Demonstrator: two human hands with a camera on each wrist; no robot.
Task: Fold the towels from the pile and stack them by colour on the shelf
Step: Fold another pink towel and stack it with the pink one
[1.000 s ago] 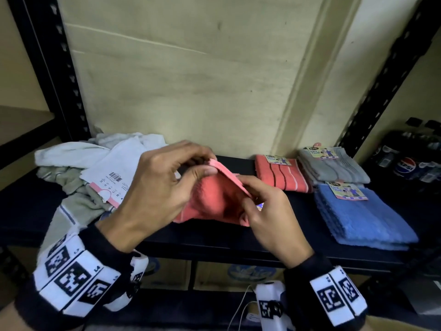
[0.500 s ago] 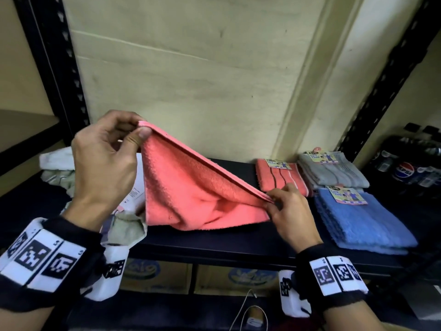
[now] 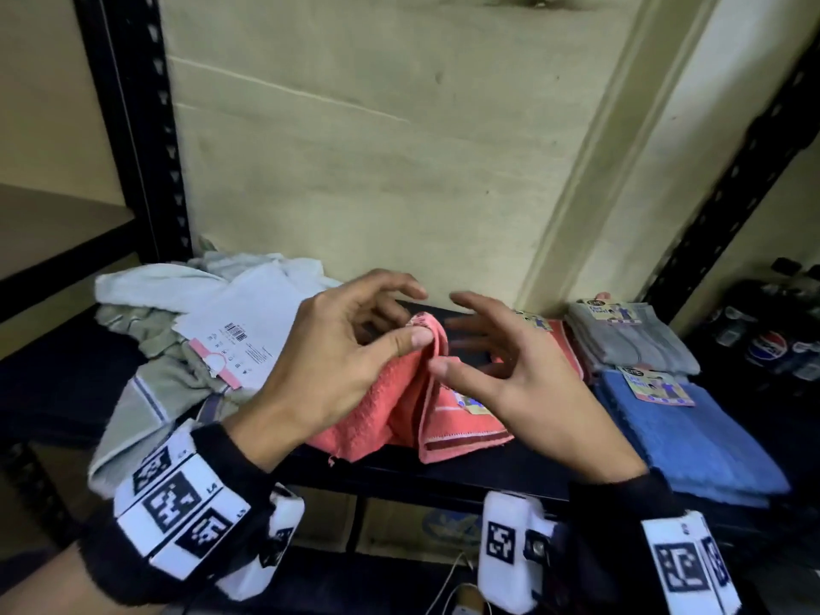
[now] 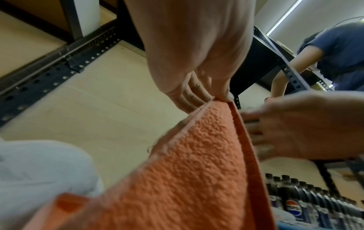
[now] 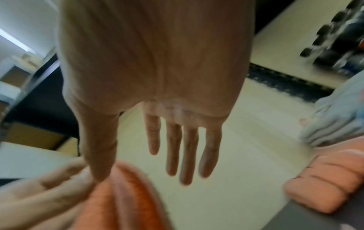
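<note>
While pinched — coral towel (image 3: 401,403) under left hand (image 3: 330,370)

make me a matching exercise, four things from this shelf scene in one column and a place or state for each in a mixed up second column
Column A
1. coral towel
2. blue towel
3. grey towels
4. right hand

Column B
a. folded stack at the back of the shelf, with a label on top
b. fingers spread, holding nothing
c. pinched at its top edges by the left hand
d. folded at the front right of the shelf, in front of the grey stack

Pairs: 1-c, 2-d, 3-a, 4-b
</note>
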